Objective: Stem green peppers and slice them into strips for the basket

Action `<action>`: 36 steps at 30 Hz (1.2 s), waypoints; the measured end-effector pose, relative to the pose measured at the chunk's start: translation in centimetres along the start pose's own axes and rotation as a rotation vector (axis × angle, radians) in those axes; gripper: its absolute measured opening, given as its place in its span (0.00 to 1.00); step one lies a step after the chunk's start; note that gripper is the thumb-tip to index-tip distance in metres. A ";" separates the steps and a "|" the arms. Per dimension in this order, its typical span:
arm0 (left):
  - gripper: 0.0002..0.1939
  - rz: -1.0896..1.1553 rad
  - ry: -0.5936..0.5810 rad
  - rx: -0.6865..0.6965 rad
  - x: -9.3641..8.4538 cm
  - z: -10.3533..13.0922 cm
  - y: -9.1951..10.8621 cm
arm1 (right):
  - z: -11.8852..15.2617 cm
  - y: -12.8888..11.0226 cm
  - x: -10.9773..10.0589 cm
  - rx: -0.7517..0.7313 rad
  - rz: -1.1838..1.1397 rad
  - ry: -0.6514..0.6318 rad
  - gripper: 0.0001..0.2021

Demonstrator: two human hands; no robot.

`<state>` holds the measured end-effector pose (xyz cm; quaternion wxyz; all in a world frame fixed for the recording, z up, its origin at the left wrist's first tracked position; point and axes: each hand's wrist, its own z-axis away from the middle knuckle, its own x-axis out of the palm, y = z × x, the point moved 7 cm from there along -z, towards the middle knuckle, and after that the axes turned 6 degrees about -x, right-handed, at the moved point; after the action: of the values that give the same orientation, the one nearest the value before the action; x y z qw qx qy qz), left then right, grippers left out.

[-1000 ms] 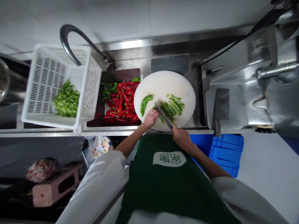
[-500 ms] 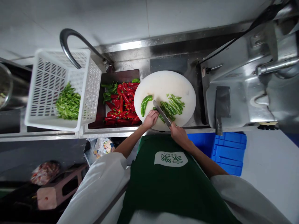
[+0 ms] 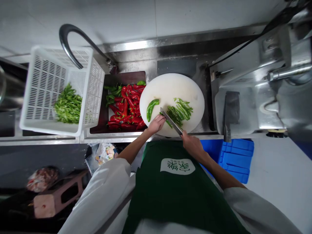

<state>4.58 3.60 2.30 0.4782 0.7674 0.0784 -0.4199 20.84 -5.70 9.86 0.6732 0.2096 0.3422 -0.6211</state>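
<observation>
On a round white cutting board [image 3: 172, 86], my left hand [image 3: 156, 124] is closed over a green pepper [image 3: 168, 123], its fingers beside the blade and hiding part of the pepper. My right hand [image 3: 191, 143] grips the handle of a knife [image 3: 172, 121], whose blade slants up and left across the pepper. Just right of the blade lies a pile of sliced green pepper [image 3: 181, 112]. A whole green pepper [image 3: 152, 109] rests on the board's left side, near my left hand.
Left of the board, a dark tray [image 3: 131, 77] holds red peppers [image 3: 126, 107] and some green ones. A white basket [image 3: 25, 125] with cut greens [image 3: 68, 105] stands beyond, under a curved faucet [image 3: 73, 29]. At right, a cleaver [image 3: 231, 109] lies on a metal machine [image 3: 248, 81].
My right hand and the knife handle have shifted slightly right and down, drawing the blade back along its length. My left hand stays nearly in place. The view has shifted a little.
</observation>
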 end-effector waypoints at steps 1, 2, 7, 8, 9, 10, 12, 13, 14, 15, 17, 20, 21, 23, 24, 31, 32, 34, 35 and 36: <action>0.13 -0.003 0.000 0.000 0.0 0.0 0.0 | -0.2 -0.2 0.1 0.000 0.007 -0.005 0.17; 0.14 -0.008 -0.002 0.001 0.1 0.0 0.0 | -0.5 -0.4 0.3 -0.001 0.010 -0.010 0.17; 0.14 -0.019 -0.001 0.011 0.1 0.0 0.1 | -2.6 -0.7 0.6 -0.014 -0.026 -0.009 0.17; 0.14 -0.024 0.004 0.011 0.1 0.0 0.2 | -2.8 -0.4 0.4 -0.009 -0.037 0.003 0.17; 0.14 -0.031 0.007 0.009 0.0 0.1 0.3 | -2.8 0.0 0.1 -0.003 -0.046 0.016 0.17; 0.14 -0.040 0.008 0.004 0.0 0.1 0.3 | -2.8 0.6 -0.2 0.007 -0.052 0.026 0.17; 0.13 -0.066 0.017 -0.030 -0.4 0.1 0.2 | -2.4 1.9 -0.6 0.033 -0.060 0.032 0.17; 0.13 -0.082 0.028 -0.056 -0.6 0.0 0.0 | -2.1 2.4 -0.7 0.046 -0.065 0.027 0.17; 0.13 -0.098 0.043 -0.083 -1.0 -0.1 -0.4 | -2.0 2.8 -0.8 0.057 -0.072 0.021 0.17; 0.13 -0.109 0.054 -0.106 -1.3 -0.3 -0.7 | -1.8 3.1 -0.7 0.064 -0.080 0.017 0.16; 0.15 -0.103 0.039 -0.121 -1.7 -0.8 -1.4 | -1.7 3.3 -0.6 0.065 -0.092 0.018 0.16; 0.15 -0.057 -0.029 -0.097 -1.5 -1.4 -2.0 | -1.9 3.1 -0.3 0.065 -0.092 0.024 0.16; 0.14 -0.052 -0.032 -0.092 -1.4 -1.4 -2.1 | -1.9 3.0 -0.2 0.063 -0.089 0.026 0.16; 0.13 -0.064 -0.005 -0.089 -1.2 -1.1 -1.9 | -1.9 2.9 -0.2 0.056 -0.083 0.029 0.16; 0.13 -0.073 0.013 -0.087 -1.1 -0.7 -1.7 | -1.9 2.9 -0.2 0.050 -0.079 0.029 0.16; 0.10 -0.052 0.167 -0.066 -1.7 1.6 -0.2 | -0.6 2.0 -0.8 -0.004 0.011 0.040 0.16; 0.10 -0.055 0.197 -0.074 -1.8 1.6 -0.1 | -0.4 1.8 -0.9 -0.021 0.026 0.036 0.16; 0.10 -0.057 0.215 -0.088 -1.5 1.5 0.0 | -0.2 1.4 -0.8 -0.062 0.049 0.022 0.16; 0.11 -0.056 0.206 -0.093 -1.2 1.4 0.1 | -0.2 1.2 -0.7 -0.079 0.057 0.014 0.16; 0.11 -0.054 0.192 -0.096 -0.8 1.3 0.2 | -0.2 1.1 -0.5 -0.092 0.061 0.005 0.16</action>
<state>3.44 2.74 2.75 0.4932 0.7779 0.1647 -0.3529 21.84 -5.07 9.96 0.7000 0.1905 0.3654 -0.5833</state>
